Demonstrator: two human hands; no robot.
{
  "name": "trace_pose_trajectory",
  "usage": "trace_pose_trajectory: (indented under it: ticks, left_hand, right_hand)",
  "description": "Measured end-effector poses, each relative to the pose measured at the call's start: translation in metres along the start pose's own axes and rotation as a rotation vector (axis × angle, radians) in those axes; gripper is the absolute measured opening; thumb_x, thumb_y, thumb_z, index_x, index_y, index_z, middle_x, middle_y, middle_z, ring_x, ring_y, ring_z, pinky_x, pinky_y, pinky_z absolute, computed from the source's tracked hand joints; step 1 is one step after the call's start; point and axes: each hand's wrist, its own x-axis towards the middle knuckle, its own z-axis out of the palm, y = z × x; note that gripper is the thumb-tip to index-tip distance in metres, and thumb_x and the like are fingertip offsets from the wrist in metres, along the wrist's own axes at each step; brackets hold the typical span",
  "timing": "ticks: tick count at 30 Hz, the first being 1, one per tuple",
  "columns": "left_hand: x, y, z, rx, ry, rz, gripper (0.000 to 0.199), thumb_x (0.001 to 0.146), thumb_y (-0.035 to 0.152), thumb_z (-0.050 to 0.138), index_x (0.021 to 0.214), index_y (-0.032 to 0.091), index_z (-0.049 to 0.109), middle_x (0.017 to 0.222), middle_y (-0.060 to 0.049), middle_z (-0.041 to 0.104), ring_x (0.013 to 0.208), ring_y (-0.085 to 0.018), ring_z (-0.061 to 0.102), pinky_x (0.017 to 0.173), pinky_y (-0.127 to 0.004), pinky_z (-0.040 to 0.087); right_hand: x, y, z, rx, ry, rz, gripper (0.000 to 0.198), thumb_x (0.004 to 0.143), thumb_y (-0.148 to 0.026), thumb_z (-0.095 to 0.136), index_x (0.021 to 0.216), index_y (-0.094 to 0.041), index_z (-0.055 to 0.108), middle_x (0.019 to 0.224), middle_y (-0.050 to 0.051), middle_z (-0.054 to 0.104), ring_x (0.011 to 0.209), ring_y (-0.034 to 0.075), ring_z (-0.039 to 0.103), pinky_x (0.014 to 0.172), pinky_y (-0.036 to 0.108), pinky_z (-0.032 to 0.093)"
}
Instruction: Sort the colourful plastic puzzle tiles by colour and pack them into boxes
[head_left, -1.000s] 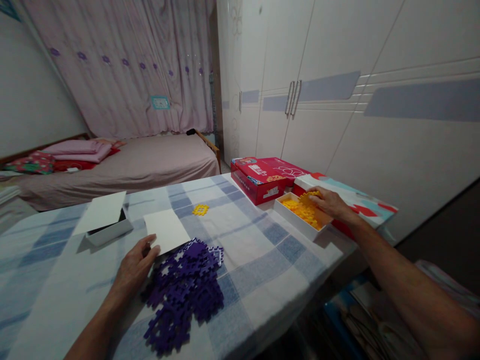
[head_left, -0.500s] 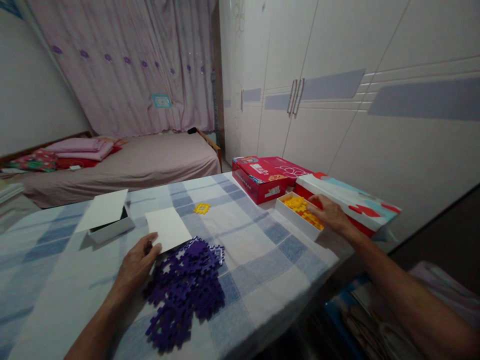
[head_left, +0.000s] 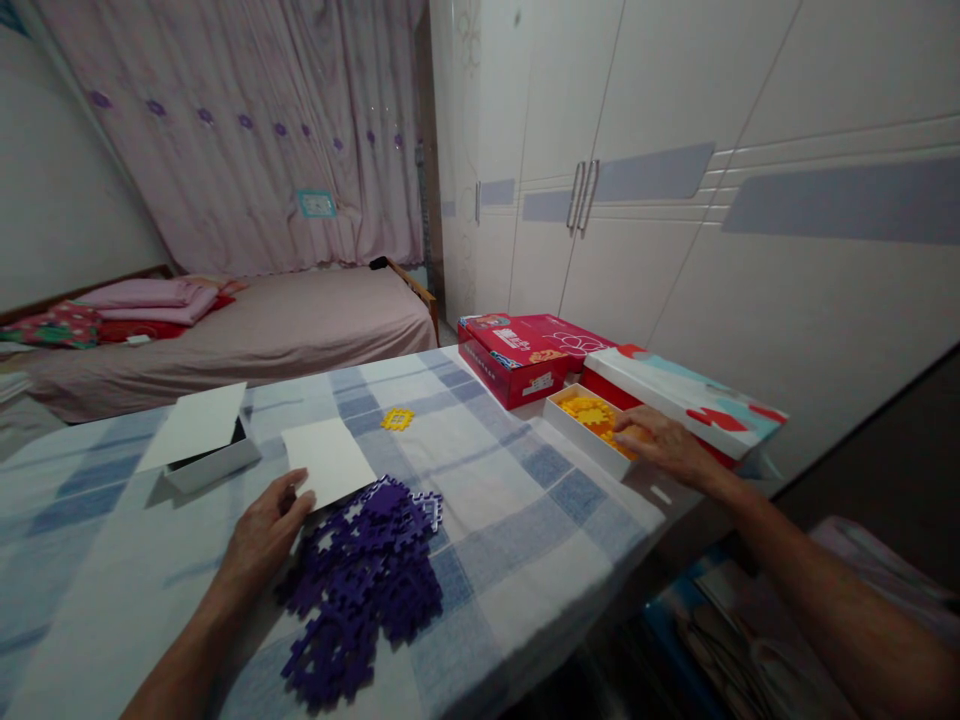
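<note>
My left hand (head_left: 270,520) rests on the table with fingers loosely curled, thumb and forefinger apart at the left edge of a white card (head_left: 330,460). Beside that hand lies a heap of dark purple interlocking plastic pieces (head_left: 367,580) with notched edges. My right hand (head_left: 664,445) reaches into a shallow white box (head_left: 585,437) of yellow interlocking pieces (head_left: 589,410). Its fingers are bent together onto the pieces at the near end, and the fingertips are partly hidden. One separate yellow piece (head_left: 397,419) lies flat on the cloth, beyond the card.
Another white box (head_left: 214,468) stands at the left with a white card (head_left: 199,425) leaning over it. A red box (head_left: 514,365) and a long box with a white and red lid (head_left: 682,390) line the right edge. A checked cloth (head_left: 510,560) covers the table.
My right hand has moved down and toward the near end of the box, leaving more yellow pieces visible. My left hand stays by the card. The whole view has shifted slightly.
</note>
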Motion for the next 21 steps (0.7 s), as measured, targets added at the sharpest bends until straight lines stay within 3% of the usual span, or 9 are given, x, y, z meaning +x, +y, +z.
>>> trace_pose_trajectory:
  ticks: [5,9,12,17,21]
  left_hand:
    - [0.002,-0.006,0.001,0.003,0.007,0.014,0.065,0.074,0.056,0.045,0.125,0.016,0.054,0.095,-0.010,0.063,0.092,-0.027,0.060,0.085,-0.038,0.045]
    - [0.002,-0.005,0.001,0.030,0.004,0.044,0.065,0.074,0.056,0.044,0.122,0.014,0.055,0.090,-0.008,0.062,0.086,-0.025,0.060,0.080,-0.036,0.045]
    - [0.001,-0.002,0.000,0.037,0.001,0.055,0.065,0.074,0.056,0.042,0.122,0.013,0.056,0.087,-0.007,0.062,0.082,-0.024,0.059,0.078,-0.035,0.045]
    - [-0.002,0.001,-0.002,0.043,0.006,0.027,0.065,0.074,0.056,0.042,0.122,0.013,0.055,0.089,-0.008,0.063,0.084,-0.025,0.060,0.077,-0.035,0.045]
    - [0.000,-0.001,-0.002,0.035,-0.003,0.036,0.066,0.074,0.056,0.043,0.123,0.013,0.055,0.091,-0.009,0.063,0.088,-0.026,0.060,0.080,-0.037,0.046]
  right_hand:
    - [0.009,0.000,0.015,-0.067,0.084,0.095,0.024,0.081,-0.033,0.046,0.089,-0.020,0.066,0.098,0.007,0.069,0.091,0.023,0.063,0.086,0.038,0.048]
    - [0.014,0.008,0.014,-0.111,0.055,0.086,0.024,0.079,-0.034,0.047,0.076,-0.021,0.067,0.087,0.005,0.070,0.083,0.021,0.064,0.079,0.034,0.049]
    - [0.014,0.012,0.009,-0.109,0.024,0.108,0.025,0.080,-0.036,0.047,0.079,-0.022,0.068,0.087,0.004,0.071,0.079,0.021,0.064,0.074,0.033,0.049]
    - [0.019,0.006,0.016,-0.144,0.109,0.098,0.026,0.079,-0.033,0.049,0.093,-0.019,0.067,0.100,0.007,0.069,0.092,0.024,0.063,0.084,0.037,0.048]
    - [0.026,-0.005,0.024,-0.192,0.092,0.049,0.022,0.082,-0.028,0.048,0.092,-0.019,0.066,0.100,0.008,0.068,0.092,0.023,0.062,0.084,0.036,0.048]
